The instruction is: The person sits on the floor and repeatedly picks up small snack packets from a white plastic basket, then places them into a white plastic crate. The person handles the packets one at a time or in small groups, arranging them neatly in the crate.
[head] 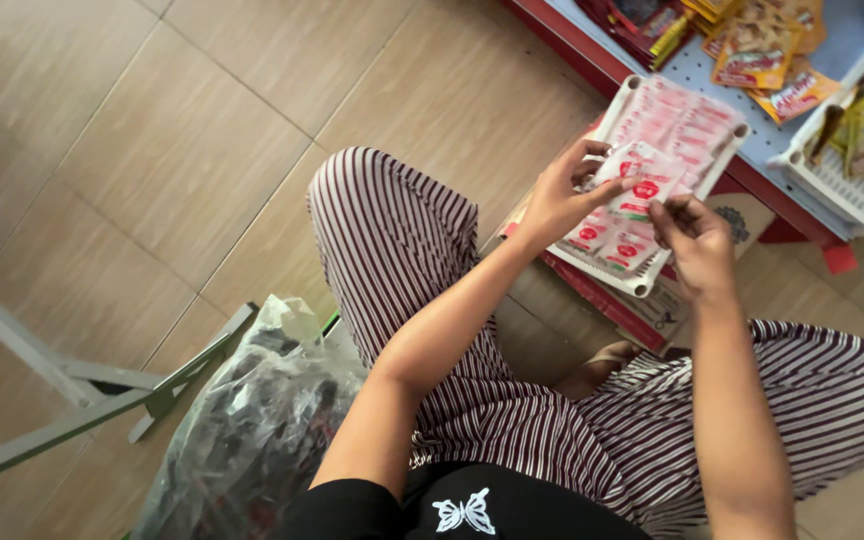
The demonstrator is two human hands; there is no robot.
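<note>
Tiled floor point(152, 150) fills most of the view; person sits on it in striped trousers point(402, 250), knees spread. Low red-edged shelf point(592, 55) runs along the top right, loaded with mixed snack packets point(762, 50) and a second white basket point(852, 190) at the right edge. Clear plastic bag point(252, 430) of dark items sits beside the left thigh, near a grey metal frame point(82, 400). White plastic basket point(732, 135) sits tilted between the knees against the shelf edge, holding rows of pink-and-white sachets point(677, 120). Both hands hover just above it. Left hand point(557, 200) pinches a strip of joined sachets point(642, 180) at its left edge, thumb and fingers closed on it. Right hand point(692, 235) holds the strip's lower right part, fingers curled narrow around it. Strip is in the air over the basket, touching only the hands. Handling judgement: light, floppy film pouches, likely slick; contents look soft, so low breakage risk, but seams or perforations could tear if pulled hard. Best hold looks like the flat sealed edges, two-point pinch to stop the strip folding.
</note>
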